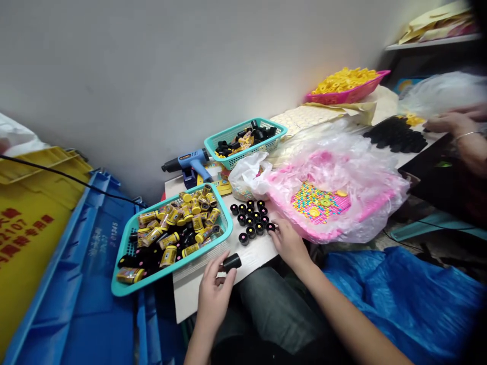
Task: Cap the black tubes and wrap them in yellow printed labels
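Note:
My left hand (216,284) is closed around a short black plastic tube (232,262), lying on its side just above the table's front edge. My right hand (288,242) pinches a small black cup (270,227) at the right end of a cluster of standing black cups (250,221), several with a pink or yellow dot inside. Left of them, a turquoise basket (227,215) holds yellow-labelled little bottles (168,256) and black pieces. On the right, a pink basket (365,215) lined with clear plastic contains small coloured beads (317,203) and a few yellow rings.
A blue heat gun (196,161) lies behind the near basket, beside a second turquoise basket (262,147) of black parts. A pink basket of yellow rings (344,81) stands farther back. At right, another person's hand (451,123) is near piled black pieces (397,134). Blue crates (87,258) stand left.

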The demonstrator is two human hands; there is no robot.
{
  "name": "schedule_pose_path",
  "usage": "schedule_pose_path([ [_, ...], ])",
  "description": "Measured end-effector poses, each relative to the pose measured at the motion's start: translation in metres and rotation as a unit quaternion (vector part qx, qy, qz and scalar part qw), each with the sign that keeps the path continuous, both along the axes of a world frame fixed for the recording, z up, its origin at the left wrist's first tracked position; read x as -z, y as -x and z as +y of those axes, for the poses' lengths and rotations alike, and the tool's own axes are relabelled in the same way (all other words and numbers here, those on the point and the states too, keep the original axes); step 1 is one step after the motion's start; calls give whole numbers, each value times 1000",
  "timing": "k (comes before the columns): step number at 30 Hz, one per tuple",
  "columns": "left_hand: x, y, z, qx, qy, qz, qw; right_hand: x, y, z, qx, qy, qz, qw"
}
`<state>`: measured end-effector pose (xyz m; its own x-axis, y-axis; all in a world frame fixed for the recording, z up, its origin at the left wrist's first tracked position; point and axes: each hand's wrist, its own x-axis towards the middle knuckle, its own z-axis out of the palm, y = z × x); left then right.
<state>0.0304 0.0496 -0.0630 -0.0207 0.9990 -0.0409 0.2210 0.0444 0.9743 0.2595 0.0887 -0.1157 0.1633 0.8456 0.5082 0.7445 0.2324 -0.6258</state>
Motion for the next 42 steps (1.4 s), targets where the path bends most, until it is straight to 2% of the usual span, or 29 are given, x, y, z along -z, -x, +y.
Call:
schedule_pose_path([
  [2,3,-10,1,5,22,-28,999,-6,8,-12,-1,-42,39,998],
  [4,7,-21,0,22,42,-73,996,-15,18,-30,-42,-46,82,995],
  [8,17,-40,-2,62,66,-131,987,-29,34,-55,-173,55,161,970],
  [11,21,-40,-8,48,64,-122,989,-24,35,-50,-141,74,141,977],
  [13,16,-28,-11,44,37,-51,997,-12,34,-38,-105,48,81,990],
  [15,5,-6,-11,43,-22,51,998,2,34,-24,-82,16,14,996],
  [17,-11,25,-5,-6,-103,151,983,15,36,-13,-64,-4,-30,997],
  [19,-30,59,10,-105,-154,266,946,21,40,-8,-50,-13,-48,998],
  [20,-38,76,20,-145,-144,334,920,22,41,-8,-44,-20,-50,998],
  [21,-46,92,30,-156,-92,411,894,19,42,-8,-38,-33,-48,998],
  [22,-51,106,40,-143,-26,477,867,15,44,-10,-33,-51,-42,997],
  [24,-56,128,59,-125,55,521,843,-3,52,-11,-41,-97,-19,994],
  [27,-52,141,82,-78,131,527,836,-44,83,3,-141,-118,-11,983],
  [29,-47,142,95,-25,158,520,839,-71,115,28,-251,-47,-90,963],
  [30,-45,141,101,4,166,513,842,-82,133,44,-297,9,-164,941],
  [31,-44,140,107,33,172,504,846,-91,151,61,-339,63,-247,906],
  [32,-42,140,112,61,174,493,850,-97,168,77,-358,79,-275,889],
  [34,-41,141,120,105,173,470,859,-101,195,104,-377,109,-311,866],
  [37,-40,144,123,138,172,449,866,-96,217,124,-384,130,-327,854],
  [40,-39,145,121,143,179,441,868,-94,218,128,-397,135,-308,854],
  [42,-38,143,119,133,178,440,870,-98,209,127,-395,134,-274,867],
])
